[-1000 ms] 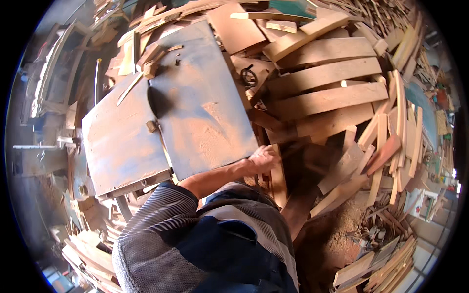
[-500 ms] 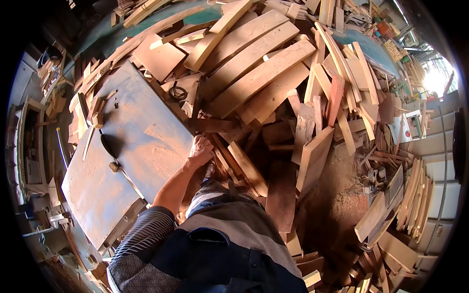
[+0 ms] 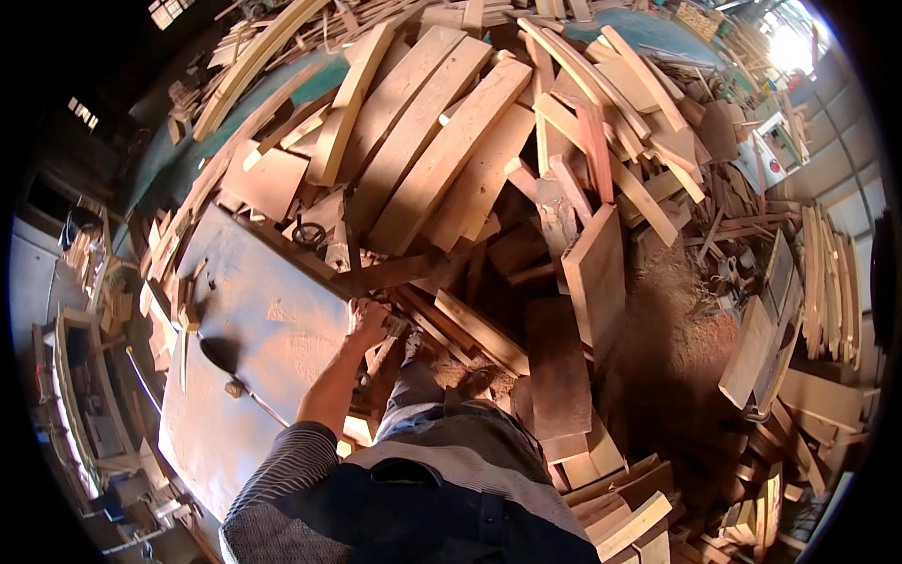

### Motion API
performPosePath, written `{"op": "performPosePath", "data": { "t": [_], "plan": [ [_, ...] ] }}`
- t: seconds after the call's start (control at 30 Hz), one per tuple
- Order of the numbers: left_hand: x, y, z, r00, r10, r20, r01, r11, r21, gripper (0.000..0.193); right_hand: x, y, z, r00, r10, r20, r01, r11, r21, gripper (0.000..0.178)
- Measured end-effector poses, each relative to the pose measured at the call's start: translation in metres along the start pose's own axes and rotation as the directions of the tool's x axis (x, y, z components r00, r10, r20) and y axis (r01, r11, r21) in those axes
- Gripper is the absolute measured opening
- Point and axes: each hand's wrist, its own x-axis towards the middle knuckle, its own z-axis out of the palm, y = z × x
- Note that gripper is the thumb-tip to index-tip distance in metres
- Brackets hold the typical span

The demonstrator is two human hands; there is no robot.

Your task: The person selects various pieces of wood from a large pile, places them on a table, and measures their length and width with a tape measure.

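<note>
My left hand (image 3: 369, 322) is at the near right corner of a grey metal machine table (image 3: 291, 273) dusted with sawdust. Its fingers curl at the corner, and their tips are partly hidden. A dark curved blade-like part (image 3: 220, 353) stands up from a slot in the table, with a small wood block (image 3: 234, 388) beside it. Just past my hand lie reddish boards (image 3: 390, 273) and a pale plank (image 3: 481, 334). My right hand is out of view.
Long planks (image 3: 451, 150) are heaped beyond the table. A thick board (image 3: 598, 282) leans upright to the right, near sawdust (image 3: 676, 329) on the floor. A small handwheel (image 3: 308, 233) sits by the table's far edge. Offcuts (image 3: 629, 526) lie at lower right.
The view has turned and shifted, so the planks appear further left. My feet now show on the floor among the wood. My left hand stays at the table's corner.
</note>
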Motion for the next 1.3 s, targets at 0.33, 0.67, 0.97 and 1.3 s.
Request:
{"op": "performPosePath", "data": {
  "t": [0.33, 0.67, 0.97, 1.3],
  "plan": [
    [-0.006, -0.055, 0.045, 0.995, 0.097, 0.012, -0.094, 0.986, -0.140, 0.051, 0.034, -0.021, 0.034, 0.994, -0.101, -0.030, 0.101, 0.995, 0.007, 0.040],
    [-0.004, -0.023, 0.008, 0.993, 0.056, 0.102, -0.049, 0.997, -0.066, 0.045, 0.022, -0.016, 0.054, 0.995, -0.085, -0.057, 0.085, 0.996, -0.004, 0.039],
    [-0.004, -0.011, -0.005, 0.994, 0.108, 0.026, -0.106, 0.991, -0.078, 0.046, -0.008, -0.003, 0.073, 0.991, -0.101, -0.087, 0.100, 0.995, -0.009, 0.037],
    [-0.010, -0.011, -0.007, 0.998, 0.052, -0.024, -0.055, 0.990, -0.129, 0.044, -0.015, 0.007, 0.085, 0.995, -0.066, -0.075, 0.069, 0.997, 0.036, 0.029]
  ]
}}
